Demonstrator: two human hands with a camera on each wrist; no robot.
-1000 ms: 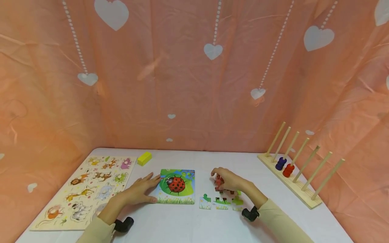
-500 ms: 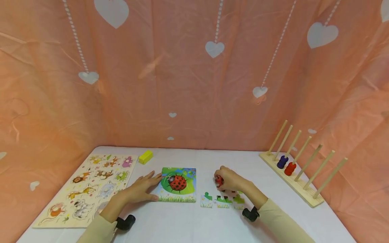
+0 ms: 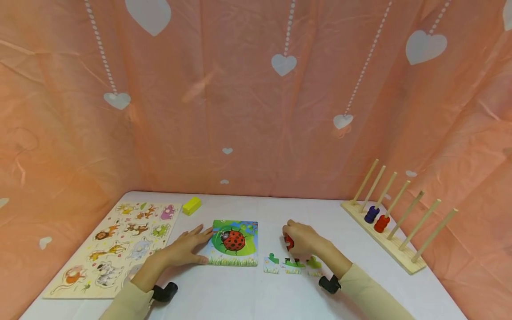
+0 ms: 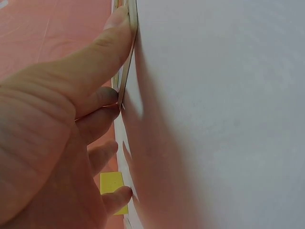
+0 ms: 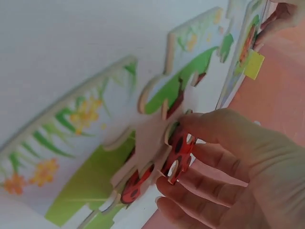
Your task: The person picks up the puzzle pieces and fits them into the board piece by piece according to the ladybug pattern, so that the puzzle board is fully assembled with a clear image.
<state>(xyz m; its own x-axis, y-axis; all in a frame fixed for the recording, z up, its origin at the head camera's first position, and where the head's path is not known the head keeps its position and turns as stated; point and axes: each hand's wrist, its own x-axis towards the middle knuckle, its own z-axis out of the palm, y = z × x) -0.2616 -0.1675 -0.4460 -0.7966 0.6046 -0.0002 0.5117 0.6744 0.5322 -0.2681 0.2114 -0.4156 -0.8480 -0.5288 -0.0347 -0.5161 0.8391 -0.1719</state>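
A square ladybug picture board (image 3: 234, 261) lies mid-table. My left hand (image 3: 185, 250) rests at its left side, fingers spread; thumb and fingertips touch the board's edge in the left wrist view. To the right, my right hand (image 3: 306, 239) pinches a red, black-spotted jigsaw piece (image 5: 180, 151) between thumb and fingers, partly hidden by the hand in the head view. Close by in the right wrist view is another red-and-black piece (image 5: 135, 187). Nearer me lie a piece with a green knob (image 3: 272, 266), a grass piece (image 3: 293, 266) and a green-topped piece (image 3: 314, 265).
On the left lies a wooden animal peg puzzle (image 3: 116, 242). A yellow block (image 3: 192, 206) sits behind the left hand. At the right stands a wooden peg rack (image 3: 390, 242) with purple beads (image 3: 372, 214) and red beads (image 3: 382, 223). A pink heart-patterned curtain (image 3: 248, 111) hangs behind the table.
My right hand's fingers, spread over the red pieces a second ago, have drawn together and now pinch one. My left hand stays at the board's edge. The head view has shifted slightly.
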